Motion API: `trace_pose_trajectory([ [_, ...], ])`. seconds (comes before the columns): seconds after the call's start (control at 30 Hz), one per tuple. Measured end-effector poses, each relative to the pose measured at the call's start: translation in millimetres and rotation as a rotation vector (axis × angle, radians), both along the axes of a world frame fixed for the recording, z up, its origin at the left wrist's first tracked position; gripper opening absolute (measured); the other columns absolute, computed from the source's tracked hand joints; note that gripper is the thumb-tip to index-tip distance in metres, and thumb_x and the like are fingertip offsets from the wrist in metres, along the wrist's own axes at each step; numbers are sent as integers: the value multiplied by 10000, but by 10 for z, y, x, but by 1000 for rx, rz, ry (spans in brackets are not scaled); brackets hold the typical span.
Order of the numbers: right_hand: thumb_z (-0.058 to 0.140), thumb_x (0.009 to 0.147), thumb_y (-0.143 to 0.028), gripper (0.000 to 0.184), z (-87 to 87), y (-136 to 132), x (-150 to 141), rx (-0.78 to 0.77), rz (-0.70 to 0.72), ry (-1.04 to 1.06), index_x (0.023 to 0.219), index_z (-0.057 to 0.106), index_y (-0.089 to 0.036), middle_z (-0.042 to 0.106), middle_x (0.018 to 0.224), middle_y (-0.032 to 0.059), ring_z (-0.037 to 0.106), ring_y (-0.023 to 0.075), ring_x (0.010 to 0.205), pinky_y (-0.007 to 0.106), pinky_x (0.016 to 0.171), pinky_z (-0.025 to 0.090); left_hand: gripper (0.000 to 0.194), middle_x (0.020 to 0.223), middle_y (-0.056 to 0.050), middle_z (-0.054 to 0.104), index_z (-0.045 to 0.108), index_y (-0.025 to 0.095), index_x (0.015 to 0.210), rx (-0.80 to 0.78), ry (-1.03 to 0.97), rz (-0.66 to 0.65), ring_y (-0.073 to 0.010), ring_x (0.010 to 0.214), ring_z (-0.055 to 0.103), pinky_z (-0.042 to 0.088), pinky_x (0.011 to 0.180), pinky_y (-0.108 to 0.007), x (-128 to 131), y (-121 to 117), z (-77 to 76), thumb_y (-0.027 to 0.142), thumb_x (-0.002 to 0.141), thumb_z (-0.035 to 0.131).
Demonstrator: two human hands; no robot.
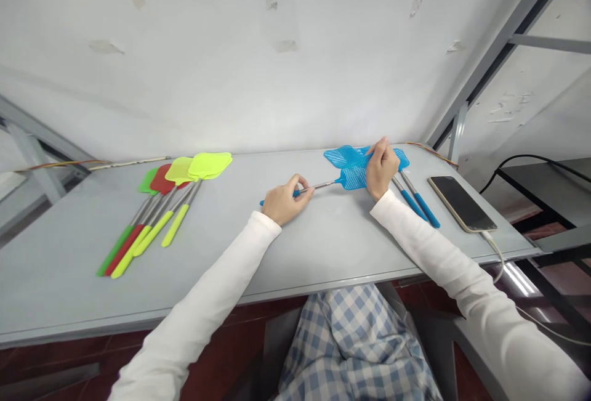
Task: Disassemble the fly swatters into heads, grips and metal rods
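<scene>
Grey tabletop against a white wall carries green, red and yellow swatters at the left of the frame, heads overlapping and handles splayed, perhaps so each is easy to lift. Right of centre, a blue fly swatter lies crosswise, its shaft pinched by the left hand's thumb and fingers, seemingly to steady it. From lower right, the right hand reaches across its head, fingers bent upward; whether they grip it cannot be told.

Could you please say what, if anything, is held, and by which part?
The left hand holds a blue fly swatter where handle meets shaft; it's unclear for the right hand.
</scene>
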State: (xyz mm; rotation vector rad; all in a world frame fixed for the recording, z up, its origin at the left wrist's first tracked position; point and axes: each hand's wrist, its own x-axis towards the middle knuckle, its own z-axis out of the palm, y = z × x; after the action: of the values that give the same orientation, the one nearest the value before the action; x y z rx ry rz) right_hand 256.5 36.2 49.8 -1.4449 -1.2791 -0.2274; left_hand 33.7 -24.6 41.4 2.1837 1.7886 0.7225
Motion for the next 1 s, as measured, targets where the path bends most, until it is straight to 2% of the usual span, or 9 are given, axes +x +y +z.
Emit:
trace_pose_trajectory([
  [0.1,76,1006,-406,582,24,60,89,84,-37,-35,971,605,-167,576,932,99,554,191,904,339,843,408,257,611,50,580,576,235,938,-47,-231,-55,-132,619,539,370,649,-253,-28,44,-4,471,835,557],
  [0.2,185,1001,-430,473,5,61,104,206,-28,-51,1099,541,-135,546,1068,153,508,225,1001,392,903,392,284,625,38,579,542,203,933,-168,-642,-54,-110,577,510,398,622,-251,-35,127,-13,465,826,571],
  [0.3,247,997,-392,387,-78,-26,-11,59,234,-226,997,557,-160,576,970,123,528,220,932,372,837,400,313,744,-1,654,501,187,987,-283,-1044,-102,-102,616,572,446,644,-251,10,172,-45,449,833,576],
  [0.4,348,979,-380,312,-168,-157,-197,-174,486,-478,909,579,-183,598,928,89,546,211,895,351,806,381,338,791,-30,699,448,188,979,-337,-1200,-153,-129,720,652,487,735,-283,76,172,-135,437,825,617],
  [0.5,358,979,-351,302,-203,-232,-277,-313,489,-610,932,595,-172,602,977,96,545,211,905,347,824,360,323,726,-39,699,433,182,890,-433,-1135,-113,-142,685,663,491,670,-268,110,178,-248,392,800,662],
  [0.6,346,972,-300,295,-198,-221,-169,-454,321,-694,1011,593,-143,588,1039,135,530,251,965,359,823,355,286,611,-7,652,462,172,831,-474,-1014,-72,-111,546,603,452,546,-225,106,200,-307,346,774,682],
  [0.73,425,921,-257,290,-224,-182,66,-674,123,-746,1116,553,-85,571,1107,201,516,312,1029,387,836,367,248,533,31,590,483,175,797,-453,-895,-52,-86,454,520,419,479,-213,105,218,-298,344,767,663],
  [0.87,396,886,-126,324,-277,-170,168,-786,183,-728,1186,497,-59,580,1122,222,555,281,1004,359,820,401,211,549,47,569,511,179,773,-428,-755,-25,-75,445,483,385,470,-210,169,233,-290,352,763,631],
  [1.0,409,847,-61,338,-270,-143,207,-807,307,-622,1177,479,-78,615,1087,202,589,251,980,326,797,423,226,633,13,648,574,186,810,-392,-556,-38,-113,515,556,432,544,-244,327,251,-274,405,767,606],
])
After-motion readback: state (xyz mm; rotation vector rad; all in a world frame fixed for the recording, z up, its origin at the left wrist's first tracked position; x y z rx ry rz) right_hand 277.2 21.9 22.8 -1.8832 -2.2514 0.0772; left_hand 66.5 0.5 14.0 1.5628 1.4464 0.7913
